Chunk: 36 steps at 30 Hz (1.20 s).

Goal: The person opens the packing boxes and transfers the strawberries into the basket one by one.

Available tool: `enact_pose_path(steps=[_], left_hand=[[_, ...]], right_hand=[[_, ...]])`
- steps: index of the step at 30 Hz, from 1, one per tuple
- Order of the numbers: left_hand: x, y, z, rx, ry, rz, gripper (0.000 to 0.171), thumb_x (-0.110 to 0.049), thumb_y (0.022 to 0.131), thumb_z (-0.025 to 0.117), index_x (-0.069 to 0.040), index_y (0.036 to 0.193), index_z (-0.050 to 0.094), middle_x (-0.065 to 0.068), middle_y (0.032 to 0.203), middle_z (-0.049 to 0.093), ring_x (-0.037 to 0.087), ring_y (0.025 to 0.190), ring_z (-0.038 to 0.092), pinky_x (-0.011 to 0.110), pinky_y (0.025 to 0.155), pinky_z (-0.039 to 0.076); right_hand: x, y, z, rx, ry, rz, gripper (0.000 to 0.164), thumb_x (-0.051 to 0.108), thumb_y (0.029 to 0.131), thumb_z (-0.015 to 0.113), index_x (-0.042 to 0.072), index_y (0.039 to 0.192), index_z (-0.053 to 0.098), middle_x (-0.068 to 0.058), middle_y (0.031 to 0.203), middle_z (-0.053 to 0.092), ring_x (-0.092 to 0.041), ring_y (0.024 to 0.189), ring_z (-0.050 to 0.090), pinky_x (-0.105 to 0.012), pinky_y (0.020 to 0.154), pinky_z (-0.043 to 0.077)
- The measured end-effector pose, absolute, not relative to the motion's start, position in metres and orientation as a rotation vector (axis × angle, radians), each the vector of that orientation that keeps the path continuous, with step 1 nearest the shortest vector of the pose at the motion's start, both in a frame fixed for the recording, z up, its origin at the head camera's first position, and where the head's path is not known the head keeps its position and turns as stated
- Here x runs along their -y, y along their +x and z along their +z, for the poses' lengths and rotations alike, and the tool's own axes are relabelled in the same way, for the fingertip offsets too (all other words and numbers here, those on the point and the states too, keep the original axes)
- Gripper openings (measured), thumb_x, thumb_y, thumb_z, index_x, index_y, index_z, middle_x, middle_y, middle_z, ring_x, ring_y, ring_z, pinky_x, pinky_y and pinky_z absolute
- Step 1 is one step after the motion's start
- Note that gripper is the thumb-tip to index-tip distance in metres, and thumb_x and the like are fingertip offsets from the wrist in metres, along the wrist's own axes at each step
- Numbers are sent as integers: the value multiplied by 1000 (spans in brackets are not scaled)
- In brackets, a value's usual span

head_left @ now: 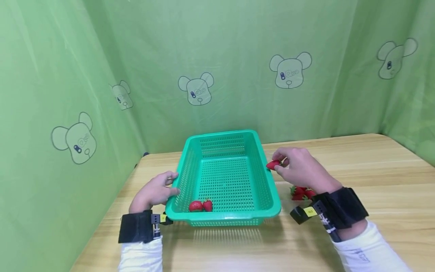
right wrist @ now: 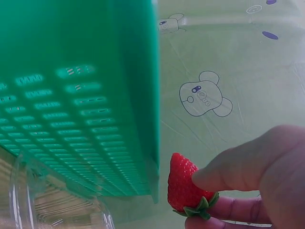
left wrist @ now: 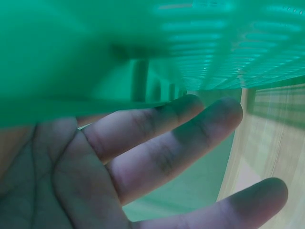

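Note:
A green plastic basket point(head_left: 224, 215) with slotted walls stands in the middle of the table. My left hand point(head_left: 156, 190) holds its left rim, thumb over the edge; in the left wrist view the other fingers point(left wrist: 162, 152) extend beneath the rim. Two red strawberries point(head_left: 207, 205) lie in the basket's near left corner, one partly hidden. Just outside the right rim, my right hand point(head_left: 299, 168) pinches another strawberry point(right wrist: 181, 183) between thumb and fingers, its green leaves towards the palm. Below that hand, several strawberries point(head_left: 299, 193) sit together, partly covered by the wrist.
A clear plastic container point(right wrist: 62, 205) stands beside the basket, under the right hand. The wooden table point(head_left: 374, 177) extends to the right and front. Green curtains point(head_left: 238, 105) with bear-head drawings enclose the back and sides. Both wrists carry black camera straps point(head_left: 344, 207).

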<state>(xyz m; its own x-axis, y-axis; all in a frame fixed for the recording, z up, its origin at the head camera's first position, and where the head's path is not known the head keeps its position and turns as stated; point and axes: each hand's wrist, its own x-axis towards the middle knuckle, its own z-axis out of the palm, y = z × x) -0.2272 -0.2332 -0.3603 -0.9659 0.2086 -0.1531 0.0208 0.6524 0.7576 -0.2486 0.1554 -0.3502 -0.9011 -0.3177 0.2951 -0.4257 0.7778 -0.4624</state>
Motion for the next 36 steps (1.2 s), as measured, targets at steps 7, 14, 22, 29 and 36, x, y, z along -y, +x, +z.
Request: enact_pose_path(steps=[7,14,22,29,36], left_hand=[[232,-227,-360,-2645,161,1218,55,-3,89,59,5,139,37,30,143,40,33,107,60,42,74,59],[233,-228,-361,-2642,171,1219,54,-3,89,59,5,138,38,30,143,40,33,108,60,41,74,58],[230,-229,-359,-2630,173,1216,55,-1,89,57,6,139,35,30,144,38,38,113,56,41,73,59],[230,-229,-361,-2640,159,1228,54,0,89,58,6,138,37,31,143,40,37,112,57,41,71,59],[230,-228,-359,-2642,158,1230,55,0,89,58,6,139,36,31,143,40,37,112,57,41,71,59]], right_hand=[[-152,-247,-351,2758,605,767,13,8,84,66,5,97,66,-13,91,70,-26,80,63,-42,65,55],[-148,-246,-351,2775,611,797,16,8,84,67,3,99,66,-13,91,69,-26,79,62,-37,61,56],[-142,-243,-350,2740,644,818,10,7,84,66,5,94,67,-10,87,70,-25,79,62,-36,60,56],[-137,-241,-350,2717,695,792,9,7,84,66,7,94,67,-8,88,69,-24,80,61,-40,65,57],[-133,-240,-349,2707,710,791,9,6,83,66,7,92,67,-8,87,69,-24,80,62,-37,63,57]])
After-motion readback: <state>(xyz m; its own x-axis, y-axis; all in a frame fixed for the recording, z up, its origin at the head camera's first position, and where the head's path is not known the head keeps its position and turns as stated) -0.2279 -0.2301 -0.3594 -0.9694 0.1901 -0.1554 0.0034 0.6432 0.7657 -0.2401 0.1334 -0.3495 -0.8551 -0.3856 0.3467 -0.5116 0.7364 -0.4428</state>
